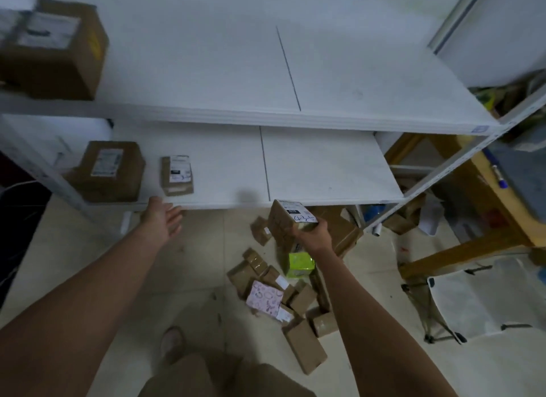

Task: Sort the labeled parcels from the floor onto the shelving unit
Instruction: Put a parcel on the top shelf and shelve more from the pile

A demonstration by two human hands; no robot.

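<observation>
My right hand (311,234) grips a small brown parcel (291,216) with a white handwritten label, held just in front of the lower shelf (325,172) edge. My left hand (164,217) is empty, fingers spread, close to the front edge of that shelf at the left. On the lower shelf stand a small labeled parcel (177,175) and a larger brown box (110,170). A big brown box (56,47) sits at the left of the upper shelf (236,71). Several brown parcels (295,302) lie heaped on the tiled floor below, with a green packet (300,264) and a pink patterned one (264,299).
A wooden table (484,189) with a blue pen stands right of the shelving unit. A white folding chair (472,302) sits on the floor at the right. My foot (172,342) and knees show at the bottom. More boxes lie under the shelf at the right.
</observation>
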